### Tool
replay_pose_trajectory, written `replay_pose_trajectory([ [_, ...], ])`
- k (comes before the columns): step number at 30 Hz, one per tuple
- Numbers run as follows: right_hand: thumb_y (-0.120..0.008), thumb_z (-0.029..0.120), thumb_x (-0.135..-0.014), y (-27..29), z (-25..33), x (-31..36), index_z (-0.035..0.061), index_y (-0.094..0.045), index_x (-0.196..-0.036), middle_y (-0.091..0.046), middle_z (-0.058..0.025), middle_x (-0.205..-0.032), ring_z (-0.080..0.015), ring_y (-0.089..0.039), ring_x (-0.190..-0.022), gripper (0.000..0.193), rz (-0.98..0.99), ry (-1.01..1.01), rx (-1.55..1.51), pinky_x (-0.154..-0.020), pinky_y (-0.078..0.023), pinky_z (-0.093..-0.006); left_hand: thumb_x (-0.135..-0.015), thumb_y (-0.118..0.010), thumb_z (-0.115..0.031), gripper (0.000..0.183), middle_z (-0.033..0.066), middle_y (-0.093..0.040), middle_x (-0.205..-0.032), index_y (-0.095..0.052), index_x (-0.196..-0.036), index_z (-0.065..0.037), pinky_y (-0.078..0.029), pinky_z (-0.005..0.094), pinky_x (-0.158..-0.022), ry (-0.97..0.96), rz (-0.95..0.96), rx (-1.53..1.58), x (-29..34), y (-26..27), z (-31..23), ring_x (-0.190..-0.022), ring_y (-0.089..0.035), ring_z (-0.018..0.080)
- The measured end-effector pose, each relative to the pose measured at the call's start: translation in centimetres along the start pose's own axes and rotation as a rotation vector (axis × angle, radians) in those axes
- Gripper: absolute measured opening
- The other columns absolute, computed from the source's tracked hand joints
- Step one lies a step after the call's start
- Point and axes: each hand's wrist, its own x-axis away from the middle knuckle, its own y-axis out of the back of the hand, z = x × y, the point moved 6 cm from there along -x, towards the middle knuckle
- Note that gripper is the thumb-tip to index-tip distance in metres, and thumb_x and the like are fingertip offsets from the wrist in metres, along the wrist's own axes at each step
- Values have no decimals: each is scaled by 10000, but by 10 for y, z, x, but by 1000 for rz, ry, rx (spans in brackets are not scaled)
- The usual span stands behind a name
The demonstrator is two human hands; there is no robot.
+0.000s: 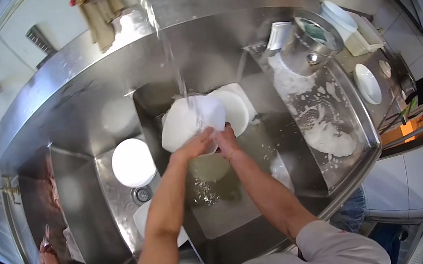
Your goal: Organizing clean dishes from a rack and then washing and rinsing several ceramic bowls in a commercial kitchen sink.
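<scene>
Under a stream of water point(180, 77) falling from above, a white, rounded-square dish point(188, 120) is held tilted over the middle sink basin. My left hand point(201, 143) grips its near edge, the fingers partly lost in the water. Close beside it, my right hand point(226, 139) is closed on the dish's near right edge, with its fingertips partly hidden. Just behind the dish to the right, another white dish point(235, 108) rests in the basin. Below my hands, cloudy water fills the basin, and a pale rounded shape point(211, 167) shows in it.
In the left basin, a round white dish point(133, 162) lies near the drain point(141, 195). Another person's hands point(49, 257) are at the far-left basin. A metal pot point(307, 43) with a green scrub pad stands on the foamy drainboard point(304, 119). A white bowl point(367, 84) sits farther right.
</scene>
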Motion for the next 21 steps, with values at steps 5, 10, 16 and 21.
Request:
replay_pose_trajectory([
  [5, -486, 25, -656, 39, 30, 30, -2, -429, -1212, -562, -165, -949, -308, -609, -808, 559, 59, -85, -6, -595, -562, -468, -912, -370, -404, 659, 176, -177, -1487, -192, -1427, -33, -73, 543, -1095, 302, -661, -713, -45, 15, 31, -1375, -135, 363],
  [10, -503, 38, -716, 86, 18, -2, 21, -465, -1199, -596, -149, -981, -271, -621, -798, 485, 132, -117, -114, -607, -543, -411, -911, -406, -334, 619, 183, -178, -1477, -216, -1416, -31, -144, 519, -1096, -401, -278, -411, -84, -50, -50, -1374, -140, 361],
  [16, -491, 24, -705, 97, 33, 11, 51, -451, -1229, -603, -154, -955, -307, -633, -779, 526, 197, -112, 24, -516, -534, -486, -897, -411, -374, 629, 157, -176, -1491, -234, -1426, -85, -135, 555, -1084, 196, -546, -863, -50, -3, -2, -1363, -159, 392],
  [21, -482, -6, -606, 93, 21, 31, 25, -493, -1137, -555, -105, -871, -240, -554, -764, 532, 213, -156, 12, -506, -469, -408, -806, -511, -168, 578, 172, -307, -1415, -350, -1357, -109, -249, 468, -1072, -355, -694, -594, -85, -10, -98, -1301, -295, 365],
])
